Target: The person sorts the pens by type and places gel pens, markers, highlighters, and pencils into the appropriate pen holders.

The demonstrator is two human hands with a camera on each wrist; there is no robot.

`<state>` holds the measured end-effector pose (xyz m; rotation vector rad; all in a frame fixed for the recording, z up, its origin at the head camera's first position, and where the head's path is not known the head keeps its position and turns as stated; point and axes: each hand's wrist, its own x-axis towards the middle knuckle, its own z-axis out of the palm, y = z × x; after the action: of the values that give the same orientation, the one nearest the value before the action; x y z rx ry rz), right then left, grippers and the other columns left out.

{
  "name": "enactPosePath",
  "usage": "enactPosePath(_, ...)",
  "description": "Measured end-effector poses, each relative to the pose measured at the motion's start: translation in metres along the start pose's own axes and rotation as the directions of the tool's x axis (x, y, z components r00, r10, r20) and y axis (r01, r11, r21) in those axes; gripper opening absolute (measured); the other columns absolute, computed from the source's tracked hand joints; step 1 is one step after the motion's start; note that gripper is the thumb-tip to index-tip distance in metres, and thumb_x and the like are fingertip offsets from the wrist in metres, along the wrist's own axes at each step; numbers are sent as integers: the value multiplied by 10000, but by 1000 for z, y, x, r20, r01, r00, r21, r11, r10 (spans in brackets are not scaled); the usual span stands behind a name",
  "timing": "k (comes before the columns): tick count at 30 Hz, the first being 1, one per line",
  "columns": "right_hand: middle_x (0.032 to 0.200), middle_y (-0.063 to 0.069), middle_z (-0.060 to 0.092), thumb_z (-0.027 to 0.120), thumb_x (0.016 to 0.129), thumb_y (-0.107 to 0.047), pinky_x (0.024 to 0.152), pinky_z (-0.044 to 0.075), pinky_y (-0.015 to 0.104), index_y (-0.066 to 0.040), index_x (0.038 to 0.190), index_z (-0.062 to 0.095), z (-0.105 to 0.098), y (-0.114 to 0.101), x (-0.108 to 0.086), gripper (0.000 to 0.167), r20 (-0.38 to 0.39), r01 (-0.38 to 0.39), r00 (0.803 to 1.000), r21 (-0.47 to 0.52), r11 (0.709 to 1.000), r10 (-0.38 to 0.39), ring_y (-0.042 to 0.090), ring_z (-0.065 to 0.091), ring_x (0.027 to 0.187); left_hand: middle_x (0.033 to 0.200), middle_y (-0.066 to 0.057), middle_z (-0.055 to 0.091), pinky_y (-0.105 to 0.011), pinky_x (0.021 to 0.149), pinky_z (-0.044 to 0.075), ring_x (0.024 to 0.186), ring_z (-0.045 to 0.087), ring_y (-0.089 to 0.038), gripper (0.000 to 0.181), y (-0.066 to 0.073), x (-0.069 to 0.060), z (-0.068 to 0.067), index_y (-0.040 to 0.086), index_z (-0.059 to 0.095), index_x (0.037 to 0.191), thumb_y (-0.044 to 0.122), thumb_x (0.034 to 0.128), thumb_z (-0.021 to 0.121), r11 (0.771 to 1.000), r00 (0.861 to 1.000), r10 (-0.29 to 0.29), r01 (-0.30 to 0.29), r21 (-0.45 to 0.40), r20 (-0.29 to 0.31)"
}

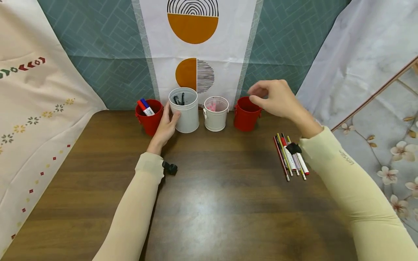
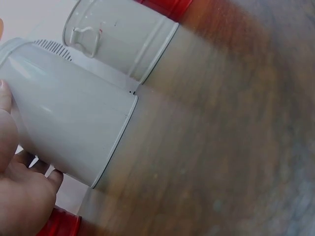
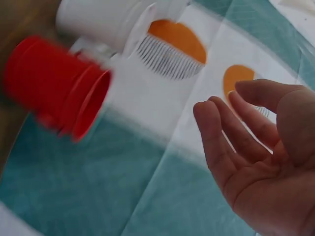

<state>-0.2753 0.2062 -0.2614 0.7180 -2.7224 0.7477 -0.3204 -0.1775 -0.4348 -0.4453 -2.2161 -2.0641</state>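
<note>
My left hand [image 1: 167, 125] holds the side of the tall white bucket [image 1: 187, 119], which stands upright. In the left wrist view, the thumb and fingers lie around this bucket [image 2: 74, 108]. Several black pens [image 1: 179, 99] show inside it. Empty of any object, my right hand [image 1: 277, 98] hovers above and to the right of the right-hand red bucket [image 1: 245, 117]. The right wrist view shows its fingers [image 3: 211, 128] loosely bent and apart from the thumb, away from the red bucket [image 3: 49, 83]. The inside of that bucket is mostly hidden.
Left of the tall bucket, another red bucket [image 1: 151, 125] holds red and blue markers [image 1: 146, 107]. A small white bucket [image 1: 215, 121] with something pink inside stands between the tall one and the right red one. Several pencils and markers [image 1: 289, 157] lie on the wooden table [image 1: 209, 203] near my right sleeve.
</note>
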Motion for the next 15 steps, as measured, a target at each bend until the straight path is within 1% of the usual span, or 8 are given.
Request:
enactPosePath(2,1010,98,808,677,1021,-199,796,494,354,-88,1128,790,-6,13,-17,192,6,-19,1000,-38,999,19,254,753,905,1786,-112,87,-436,1335,112,1653,65,-265,791,0,0,-1,96,46,1713,167,1104,545,1000,1000,-5,5,2,2)
enactPosePath(7,1028,130,803,697,1015,-183,799,552,403,-57,1152,776,-10,44,-55,202,59,-87,994,-88,992,93,294,761,906,1787,-105,83,-424,1336,109,1654,60,-253,785,1,-1,-1,95,42,1712,166,1107,538,1000,1000,-8,8,-1,3)
enactPosePath(11,1022,126,805,703,1006,-167,794,565,440,-51,1154,771,-7,62,-78,200,89,-141,984,-117,983,151,293,763,901,1786,-102,88,-434,1336,106,1654,58,-250,779,2,-2,-1,101,51,1712,165,1108,539,1000,1000,-18,18,6,4)
enactPosePath(15,1007,119,805,708,993,-159,788,563,464,-42,1160,762,-4,74,-95,211,101,-175,976,-150,973,191,293,757,886,1785,-100,95,-444,1336,108,1653,62,-248,771,3,-2,0,107,61,1713,161,1108,537,1000,1000,-13,13,7,2)
